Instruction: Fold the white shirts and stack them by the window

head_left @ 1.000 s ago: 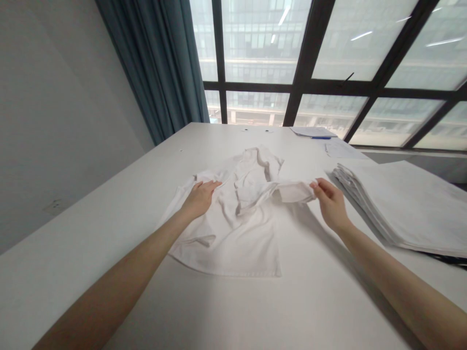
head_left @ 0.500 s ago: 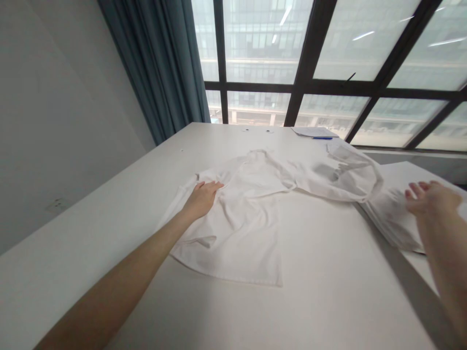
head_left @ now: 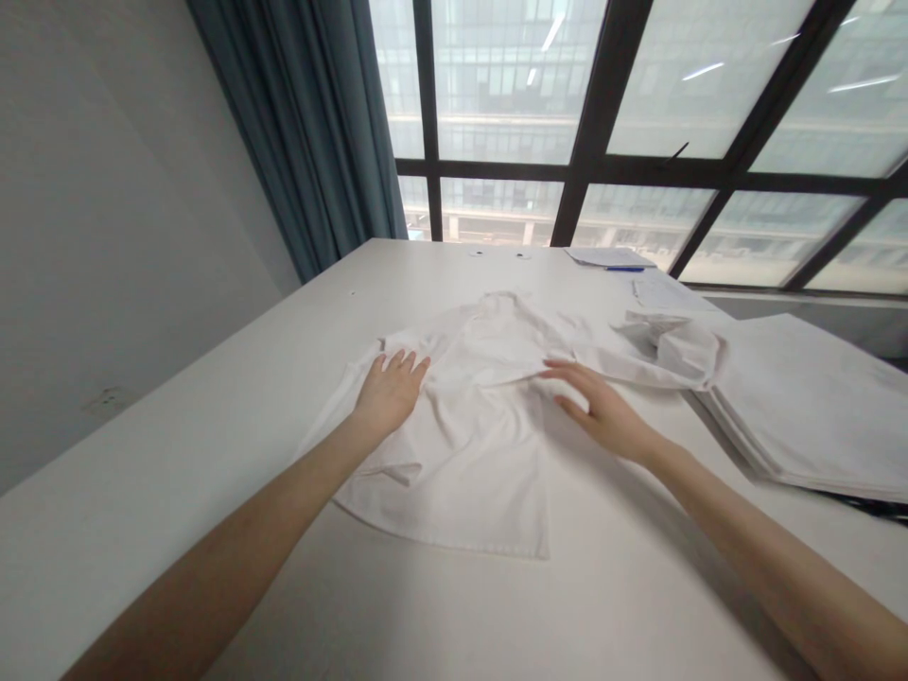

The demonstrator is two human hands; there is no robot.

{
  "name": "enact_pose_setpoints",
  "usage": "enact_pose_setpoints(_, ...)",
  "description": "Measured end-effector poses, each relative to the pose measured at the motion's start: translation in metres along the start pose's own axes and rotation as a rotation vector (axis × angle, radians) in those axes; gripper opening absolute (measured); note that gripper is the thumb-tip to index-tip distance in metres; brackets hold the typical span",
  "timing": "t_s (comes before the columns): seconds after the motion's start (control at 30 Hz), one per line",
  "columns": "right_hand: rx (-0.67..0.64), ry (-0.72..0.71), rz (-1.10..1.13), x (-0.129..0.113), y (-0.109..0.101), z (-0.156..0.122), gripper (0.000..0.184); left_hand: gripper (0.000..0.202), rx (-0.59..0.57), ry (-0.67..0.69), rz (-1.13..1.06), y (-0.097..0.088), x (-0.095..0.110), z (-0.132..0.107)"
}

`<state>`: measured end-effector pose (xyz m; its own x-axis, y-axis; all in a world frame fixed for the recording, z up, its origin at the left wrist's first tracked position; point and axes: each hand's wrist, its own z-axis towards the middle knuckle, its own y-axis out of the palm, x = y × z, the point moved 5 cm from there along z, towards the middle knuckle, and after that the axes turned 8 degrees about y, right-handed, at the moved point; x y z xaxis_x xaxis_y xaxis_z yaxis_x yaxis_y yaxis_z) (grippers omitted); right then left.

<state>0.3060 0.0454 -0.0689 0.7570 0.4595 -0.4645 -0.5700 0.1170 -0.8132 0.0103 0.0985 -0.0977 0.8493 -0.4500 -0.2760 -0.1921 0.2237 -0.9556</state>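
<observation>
A white shirt [head_left: 475, 445] lies spread and wrinkled on the white table [head_left: 610, 586], its collar towards the window. My left hand [head_left: 392, 390] rests flat on the shirt's left side, fingers spread. By the right edge of the shirt, where a sleeve joins the body, is my right hand [head_left: 594, 405], its thumb apart from the other fingers and nothing held between them. Whether its fingertips touch the cloth is hard to tell. The long sleeve [head_left: 631, 364] stretches right and ends in a crumpled bunch [head_left: 685, 352] beside a white stack.
A stack of flat white folded material [head_left: 823, 407] sits at the right, with something black under its near edge. Papers [head_left: 610, 256] and a blue pen [head_left: 625, 270] lie at the far edge. Beyond are a blue curtain [head_left: 305, 123] and a dark-framed window [head_left: 588, 123].
My right hand has moved left from over the white stack to the shirt's right edge. The sleeve's far end has collapsed into a smaller bunch. My left hand stays on the shirt, its fingers more spread.
</observation>
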Motion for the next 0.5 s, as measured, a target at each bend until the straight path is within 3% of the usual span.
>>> enact_pose_setpoints(0.07, -0.246, -0.061, -0.111, -0.019, 0.032, -0.012, 0.043, 0.048, -0.026, -0.043, 0.069, -0.009, 0.001, -0.004)
enact_pose_setpoints(0.13, -0.383, -0.058, -0.204, -0.025, 0.047, -0.022, 0.052, 0.040, -0.028, -0.085, 0.122, -0.019, -0.001, -0.005)
enact_pose_setpoints(0.27, -0.498, 0.002, -0.300, -0.020, 0.046, -0.025, 0.062, 0.035, -0.052, -0.200, 0.018, -0.031, -0.025, -0.001)
enact_pose_setpoints(0.37, -0.588, 0.056, -0.313, -0.015, 0.035, -0.022, 0.066, 0.037, -0.104, -0.280, -0.171, -0.032, -0.062, 0.001)
enact_pose_setpoints(0.5, -0.663, 0.129, -0.282, -0.001, 0.018, -0.021, 0.075, 0.035, 0.047, -0.410, -0.834, -0.026, -0.118, -0.010)
